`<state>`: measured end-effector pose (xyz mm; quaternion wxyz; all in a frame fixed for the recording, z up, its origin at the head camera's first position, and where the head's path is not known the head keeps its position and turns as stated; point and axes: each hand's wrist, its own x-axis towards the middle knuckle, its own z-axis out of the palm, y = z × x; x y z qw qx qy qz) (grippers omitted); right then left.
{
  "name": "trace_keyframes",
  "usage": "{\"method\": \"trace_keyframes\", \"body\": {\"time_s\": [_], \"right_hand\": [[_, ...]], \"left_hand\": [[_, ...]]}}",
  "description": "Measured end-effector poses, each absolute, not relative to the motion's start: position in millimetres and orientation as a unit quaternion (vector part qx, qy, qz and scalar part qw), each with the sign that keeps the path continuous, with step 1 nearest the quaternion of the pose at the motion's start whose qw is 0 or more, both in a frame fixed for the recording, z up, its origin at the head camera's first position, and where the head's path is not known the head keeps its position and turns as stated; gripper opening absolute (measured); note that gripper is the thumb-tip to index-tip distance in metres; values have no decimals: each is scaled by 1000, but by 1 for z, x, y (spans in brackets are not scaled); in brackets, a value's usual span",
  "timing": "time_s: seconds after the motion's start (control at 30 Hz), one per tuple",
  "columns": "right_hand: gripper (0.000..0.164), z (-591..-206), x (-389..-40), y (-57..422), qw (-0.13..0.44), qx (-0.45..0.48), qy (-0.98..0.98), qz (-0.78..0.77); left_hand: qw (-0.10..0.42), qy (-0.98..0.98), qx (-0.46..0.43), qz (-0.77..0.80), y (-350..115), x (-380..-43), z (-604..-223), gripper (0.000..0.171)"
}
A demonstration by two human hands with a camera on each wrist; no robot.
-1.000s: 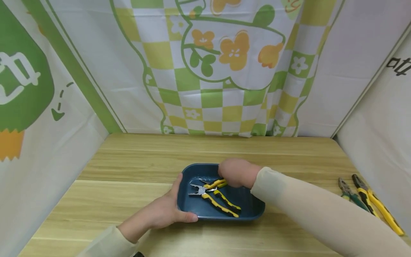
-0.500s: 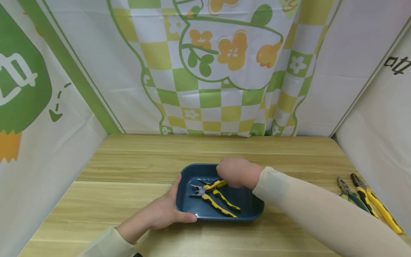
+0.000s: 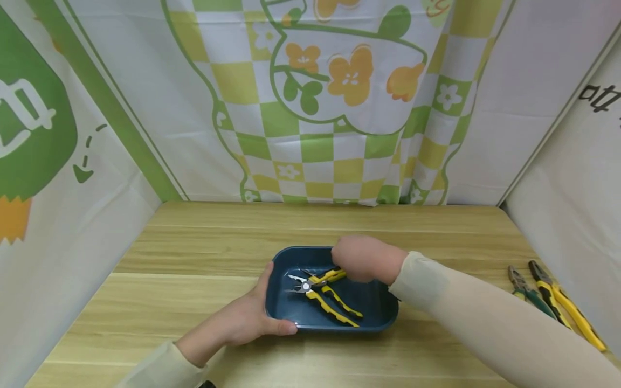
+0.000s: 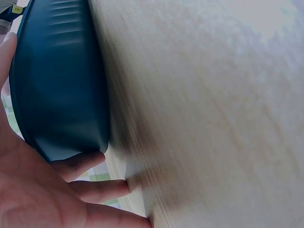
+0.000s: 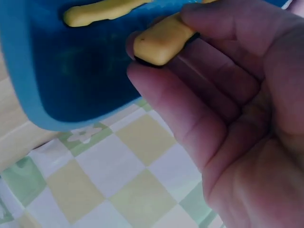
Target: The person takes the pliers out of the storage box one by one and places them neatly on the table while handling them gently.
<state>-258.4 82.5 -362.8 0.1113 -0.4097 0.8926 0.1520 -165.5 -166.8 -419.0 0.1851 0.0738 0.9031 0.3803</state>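
Observation:
A dark blue tray [image 3: 290,313] stands on the wooden table. My left hand [image 3: 245,319] braces its left end, thumb along the front rim; in the left wrist view the fingers [image 4: 102,190] lie straight, with tips at the table. Inside the tray, pliers with yellow and black handles [image 3: 333,311] lie with their jaws apart, pointing left. Beside and overlapping them is a second pair of pliers [image 3: 332,276]. My right hand [image 3: 365,258] reaches over the far rim and pinches a yellow handle [image 5: 159,42] of these; its fingers are hidden in the head view.
On the table at the right lie pliers with green handles [image 3: 538,302] and larger pliers with yellow and black handles [image 3: 577,312]. A checked, flower-printed curtain [image 3: 335,145] hangs behind the table, with white cloth walls on both sides.
My right hand has shifted slightly to the right, and the pliers in the tray have turned a little against each other. The left hand stays at the tray's end.

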Motion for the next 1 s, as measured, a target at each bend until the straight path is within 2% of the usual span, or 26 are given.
{"method": "trace_keyframes", "body": {"time_s": [0.33,0.67,0.87,1.0], "right_hand": [[19,-368,-263,91,134,-373,914,85],[22,-368,-265,108,156,-381,910,45],[7,-368,-262,116,168,-366,915,9],[18,-368,-262,123,162,-367,916,-6]], "left_hand": [[186,904,69,378,-166,-166,-419,141],[185,909,67,368,-166,-166,-420,143],[185,907,72,373,-166,-166,-419,143],[184,906,77,374,-167,-166,-420,142]]}}
